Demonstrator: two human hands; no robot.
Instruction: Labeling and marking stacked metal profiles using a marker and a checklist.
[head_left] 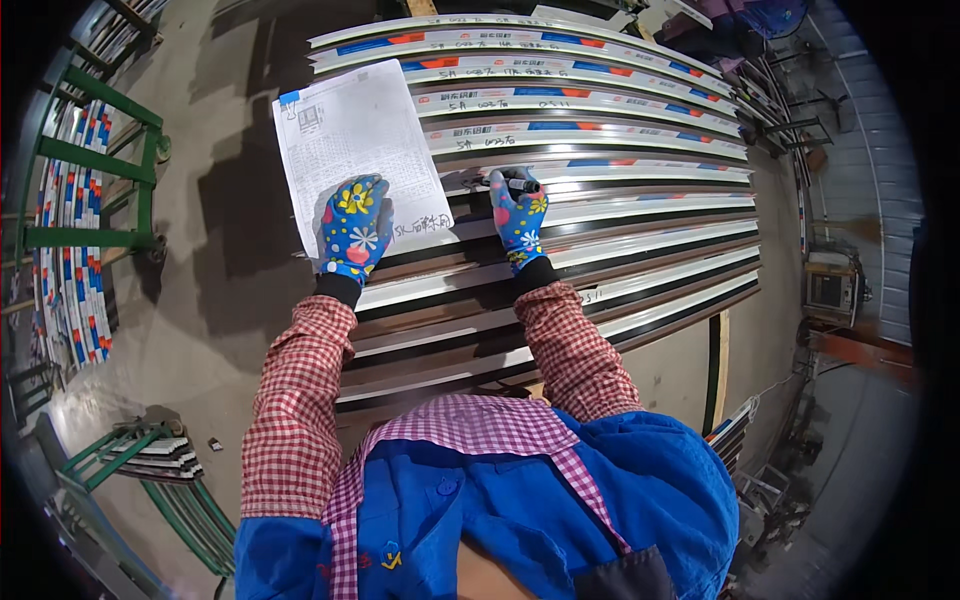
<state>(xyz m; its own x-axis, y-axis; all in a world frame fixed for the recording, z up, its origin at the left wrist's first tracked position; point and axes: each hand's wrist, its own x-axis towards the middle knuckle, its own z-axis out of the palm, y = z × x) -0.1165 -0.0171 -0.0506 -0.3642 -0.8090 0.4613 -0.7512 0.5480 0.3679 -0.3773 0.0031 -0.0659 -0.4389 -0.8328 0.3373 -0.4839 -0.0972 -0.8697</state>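
Past the checked apron (470, 425) on my chest, my gloved left hand (356, 230) rests on the lower part of the clipped paper sheets (365, 135), though I can't tell whether its fingers pinch them. My gloved right hand (520, 218) pinches a black marker (523, 185) just above the row of long metal profiles (650, 206); farther off to my left stands a green rack (95, 238).

A factory workshop is indicated by long profiles (620, 133) laid in rows beneath the grip of the right hand (519, 210), and green racks (90, 237) loaded well to its left.
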